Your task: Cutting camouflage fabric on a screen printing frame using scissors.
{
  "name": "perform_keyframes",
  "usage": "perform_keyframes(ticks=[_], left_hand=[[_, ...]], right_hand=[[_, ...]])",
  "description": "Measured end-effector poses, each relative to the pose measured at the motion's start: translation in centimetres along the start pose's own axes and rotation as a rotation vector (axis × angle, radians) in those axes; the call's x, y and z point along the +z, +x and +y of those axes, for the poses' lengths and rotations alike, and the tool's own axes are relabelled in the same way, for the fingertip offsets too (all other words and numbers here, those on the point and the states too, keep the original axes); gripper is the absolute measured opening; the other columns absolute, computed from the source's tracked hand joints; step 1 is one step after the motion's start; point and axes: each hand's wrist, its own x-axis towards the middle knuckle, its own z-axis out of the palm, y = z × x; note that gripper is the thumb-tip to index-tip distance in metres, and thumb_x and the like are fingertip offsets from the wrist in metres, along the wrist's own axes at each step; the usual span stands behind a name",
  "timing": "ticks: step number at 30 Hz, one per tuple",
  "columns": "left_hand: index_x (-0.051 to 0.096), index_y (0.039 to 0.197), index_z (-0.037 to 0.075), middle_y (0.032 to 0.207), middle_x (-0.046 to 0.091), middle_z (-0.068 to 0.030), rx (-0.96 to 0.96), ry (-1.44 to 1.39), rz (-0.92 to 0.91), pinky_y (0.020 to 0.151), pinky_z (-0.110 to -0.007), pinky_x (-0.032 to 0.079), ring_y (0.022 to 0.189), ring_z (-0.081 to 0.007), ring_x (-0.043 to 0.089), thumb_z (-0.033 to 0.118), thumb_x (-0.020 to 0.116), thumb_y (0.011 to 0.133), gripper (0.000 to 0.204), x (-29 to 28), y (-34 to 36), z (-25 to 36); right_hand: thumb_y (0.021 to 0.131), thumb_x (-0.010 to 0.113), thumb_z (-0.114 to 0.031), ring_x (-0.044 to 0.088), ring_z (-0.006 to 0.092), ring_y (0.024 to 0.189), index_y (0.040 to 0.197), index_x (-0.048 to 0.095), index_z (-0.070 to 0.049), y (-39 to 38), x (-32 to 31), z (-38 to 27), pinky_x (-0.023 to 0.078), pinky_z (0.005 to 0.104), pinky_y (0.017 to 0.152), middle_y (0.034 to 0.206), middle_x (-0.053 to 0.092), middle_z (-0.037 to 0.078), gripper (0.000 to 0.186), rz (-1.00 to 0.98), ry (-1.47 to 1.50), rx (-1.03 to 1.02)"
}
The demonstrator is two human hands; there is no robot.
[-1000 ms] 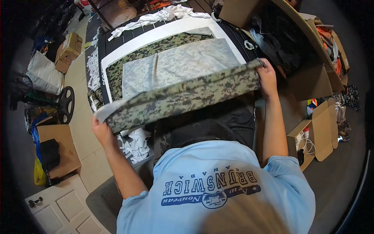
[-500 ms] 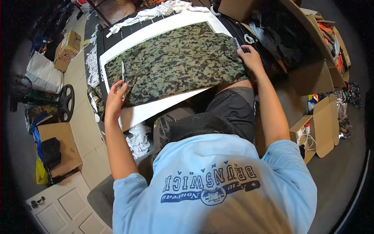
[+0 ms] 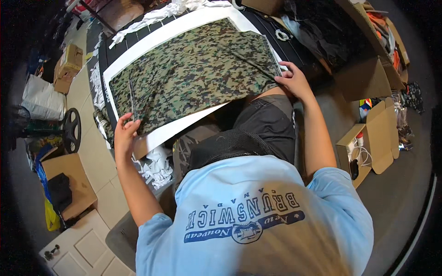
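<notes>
A camouflage fabric piece (image 3: 189, 73) is spread over a white sheet (image 3: 112, 69) on a black slatted surface (image 3: 106, 59). My left hand (image 3: 126, 129) grips its near left corner, the index finger and thumb at a narrow stitched edge. Opposite it, my right hand (image 3: 294, 85) has thumb and fingers on the near right corner, beside a similar edge. Both hold the near side just above my lap, where part of the white sheet shows below the cloth. A diagonal crease crosses the fabric's right part.
White scraps (image 3: 156, 168) lie below and along the far edge. A large open carton (image 3: 363, 80) and a smaller box with cables (image 3: 375, 138) stand right. Cartons (image 3: 64, 184), a white bag (image 3: 43, 96), a black steering wheel (image 3: 73, 129) and a white panelled door (image 3: 83, 244) are left.
The long strip I held up has come down and opened out, camouflage side up, covering the pale faces seen earlier. My right hand has moved lower on screen since half a second ago.
</notes>
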Motion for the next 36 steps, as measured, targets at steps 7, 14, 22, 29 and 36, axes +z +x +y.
perform_keyframes(ticks=[7, 14, 22, 29, 36], left_hand=[[0.057, 0.123, 0.005, 0.082, 0.060, 0.0020, 0.022, 0.007, -0.016, 0.061, -0.018, 0.039, 0.066, -0.0066, 0.052, 0.009, 0.070, 0.093, 0.033, -1.1, 0.0, 0.2], [0.058, 0.114, 0.007, 0.083, 0.059, 0.0020, 0.070, -0.027, -0.059, 0.063, -0.019, 0.041, 0.067, -0.0074, 0.053, 0.014, 0.066, 0.097, 0.021, -1.8, 0.2, 0.0], [0.058, 0.106, 0.008, 0.084, 0.058, 0.0020, 0.129, -0.063, -0.100, 0.064, -0.020, 0.042, 0.067, -0.0081, 0.054, 0.020, 0.062, 0.101, 0.013, -2.3, -0.6, 0.4], [0.058, 0.104, 0.009, 0.083, 0.057, 0.0016, 0.135, -0.145, -0.154, 0.063, -0.019, 0.043, 0.067, -0.0085, 0.055, 0.023, 0.060, 0.103, 0.015, -2.0, -1.6, 1.0], [0.060, 0.104, 0.011, 0.076, 0.056, 0.0027, -0.057, -0.011, -0.122, 0.053, -0.017, 0.037, 0.060, -0.0075, 0.055, 0.026, 0.061, 0.102, 0.015, -2.8, -2.0, -1.2]], right_hand=[[0.082, 0.076, -0.005, 0.058, 0.0118, 0.070, 0.126, 0.062, -0.003, -0.7, -1.3, 1.6, 0.047, 0.0240, 0.065, 0.081, 0.067, 0.004, 0.045, -0.009, 0.054, 0.044], [0.085, 0.075, -0.010, 0.058, 0.0118, 0.070, 0.118, 0.066, -0.003, -0.8, -1.9, 0.8, 0.048, 0.0238, 0.066, 0.080, 0.066, 0.004, 0.035, -0.077, -0.113, 0.165], [0.094, 0.066, -0.014, 0.055, 0.0085, 0.071, 0.115, 0.063, -0.006, -0.3, -2.5, -1.0, 0.043, 0.0194, 0.066, 0.084, 0.063, 0.000, 0.022, -0.099, 0.026, 0.145], [0.098, 0.062, -0.013, 0.053, 0.0065, 0.074, 0.111, 0.058, -0.009, -0.8, -1.7, -1.4, 0.043, 0.0181, 0.067, 0.086, 0.060, -0.001, 0.015, -0.068, 0.365, -0.043], [0.098, 0.062, -0.011, 0.054, 0.0066, 0.075, 0.133, 0.057, -0.009, -1.6, -1.2, -1.2, 0.046, 0.0187, 0.071, 0.089, 0.061, -0.001, 0.036, 0.006, 0.313, -0.133]])
